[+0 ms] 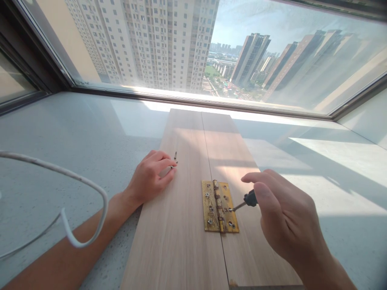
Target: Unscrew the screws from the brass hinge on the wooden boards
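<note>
Two wooden boards (193, 209) lay side by side on a pale stone surface (75, 137) under a wide window (211, 48). A brass hinge (219, 206) sat flat across the seam between the boards, between the two hands and nearer the right one. The right hand (287, 217) was closed around a screwdriver (244, 202), whose tip met a screw hole on the hinge's right leaf. The left hand (149, 177) rested on the left board, well to the left of the hinge, its fingertips pinched on a small screw (173, 166). Another loose screw (175, 155) lay on the board just beyond those fingertips. A white cable (75, 177) looped across the view at the left, above the forearm.
</note>
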The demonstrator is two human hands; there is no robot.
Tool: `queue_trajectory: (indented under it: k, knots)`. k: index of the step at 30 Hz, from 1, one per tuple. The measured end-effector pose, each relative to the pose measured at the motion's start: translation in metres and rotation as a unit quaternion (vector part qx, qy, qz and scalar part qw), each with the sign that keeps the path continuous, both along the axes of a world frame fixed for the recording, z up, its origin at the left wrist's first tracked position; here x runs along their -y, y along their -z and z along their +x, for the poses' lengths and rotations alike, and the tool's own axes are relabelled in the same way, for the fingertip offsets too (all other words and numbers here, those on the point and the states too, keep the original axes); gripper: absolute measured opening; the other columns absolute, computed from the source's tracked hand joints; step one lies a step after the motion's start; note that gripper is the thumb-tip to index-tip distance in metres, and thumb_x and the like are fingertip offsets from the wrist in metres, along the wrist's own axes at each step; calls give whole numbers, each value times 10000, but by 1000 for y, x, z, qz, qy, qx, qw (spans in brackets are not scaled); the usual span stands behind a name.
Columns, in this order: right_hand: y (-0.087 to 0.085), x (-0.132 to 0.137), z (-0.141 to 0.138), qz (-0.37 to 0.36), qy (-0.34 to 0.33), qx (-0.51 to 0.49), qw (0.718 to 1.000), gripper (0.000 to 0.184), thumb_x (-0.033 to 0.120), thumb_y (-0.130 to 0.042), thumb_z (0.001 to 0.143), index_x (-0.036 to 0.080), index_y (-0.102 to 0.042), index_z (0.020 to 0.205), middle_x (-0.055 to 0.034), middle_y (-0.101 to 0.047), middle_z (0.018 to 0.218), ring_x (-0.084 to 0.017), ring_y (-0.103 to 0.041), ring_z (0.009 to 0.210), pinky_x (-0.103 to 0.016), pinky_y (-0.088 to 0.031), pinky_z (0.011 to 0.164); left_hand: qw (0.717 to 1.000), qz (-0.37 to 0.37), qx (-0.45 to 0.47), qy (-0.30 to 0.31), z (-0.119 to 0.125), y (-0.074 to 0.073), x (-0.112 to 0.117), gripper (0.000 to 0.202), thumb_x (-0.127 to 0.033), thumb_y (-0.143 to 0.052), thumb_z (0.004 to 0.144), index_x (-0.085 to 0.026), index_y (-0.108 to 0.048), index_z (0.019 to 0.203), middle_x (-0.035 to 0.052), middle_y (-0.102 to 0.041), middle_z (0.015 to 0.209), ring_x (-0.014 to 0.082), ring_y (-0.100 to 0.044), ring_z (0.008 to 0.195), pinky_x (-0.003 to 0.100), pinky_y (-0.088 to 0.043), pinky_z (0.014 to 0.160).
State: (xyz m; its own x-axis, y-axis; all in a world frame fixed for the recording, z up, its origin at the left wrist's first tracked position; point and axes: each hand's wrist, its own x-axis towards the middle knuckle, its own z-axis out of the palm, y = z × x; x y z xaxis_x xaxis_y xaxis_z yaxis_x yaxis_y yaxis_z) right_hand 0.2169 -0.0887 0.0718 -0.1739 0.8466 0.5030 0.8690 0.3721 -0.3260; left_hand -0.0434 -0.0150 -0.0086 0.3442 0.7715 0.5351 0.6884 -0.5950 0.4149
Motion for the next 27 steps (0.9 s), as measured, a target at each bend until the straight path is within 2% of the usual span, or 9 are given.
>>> queue_trajectory:
  k: [2,3,5,8,16,20,24,26,27]
  knots:
    - [-10,2,4,-65,61,113,990,301,389,-345,942,234,-560,800,22,-528,526,-158,-474,427,-270,-272,431,1000,-1,1,0,0,0,0,143,-190,-548,843,-153,-681,880,60,-617,887,193,-521,859,330,-443,795]
    - [-15,2,6,-82,63,170,980,302,411,-346,935,242,-545,781,32,-512,485,-165,-464,389,-261,-233,410,1000,-2,2,0,0,0,0,142,-189,-548,843,-151,-681,878,61,-617,887,193,-521,859,330,-444,796]
    - [-25,2,10,-95,15,260,961,302,411,-345,924,247,-502,724,31,-494,450,-181,-469,362,-258,-177,403,1000,-3,3,3,-1,0,1,142,-189,-548,843,-151,-680,878,62,-616,888,193,-522,862,330,-445,797]
    - [-37,1,11,-121,-94,329,932,255,305,-365,907,247,-422,664,30,-488,453,-168,-458,351,-269,-135,408,1000,-3,2,5,-1,-1,1,142,-191,-548,843,-156,-680,881,60,-617,890,194,-522,863,330,-447,792]
    - [-57,-12,3,-231,-195,384,872,221,153,-434,855,226,-390,651,14,-520,539,-144,-465,444,-264,-197,430,1000,1,10,10,-1,0,2,137,-189,-544,841,-163,-674,877,59,-618,886,196,-518,855,345,-454,792]
    - [-65,-18,10,-230,-286,379,850,208,55,-479,797,228,-467,682,7,-551,649,-162,-494,553,-277,-287,500,1000,-3,8,10,-1,0,1,135,-191,-543,840,-171,-671,876,58,-619,886,198,-524,858,348,-456,794]
    - [-68,-20,12,-191,-347,370,840,274,-15,-495,709,254,-542,734,-1,-605,785,-192,-527,681,-316,-335,606,1000,-2,8,10,-2,0,1,134,-193,-545,837,-179,-672,880,56,-621,885,199,-531,854,349,-460,793]
    - [-68,-19,13,-188,-336,372,845,248,12,-508,711,252,-551,755,3,-610,745,-187,-534,644,-308,-327,582,1000,-1,8,10,-2,0,1,135,-193,-545,837,-179,-673,879,56,-622,883,199,-531,852,348,-460,791]
    - [-67,-18,13,-184,-312,360,860,197,58,-530,731,251,-554,766,8,-607,707,-180,-534,606,-297,-316,555,1000,-1,7,11,-2,-1,1,135,-192,-545,837,-176,-673,877,57,-623,881,199,-531,851,348,-460,789]
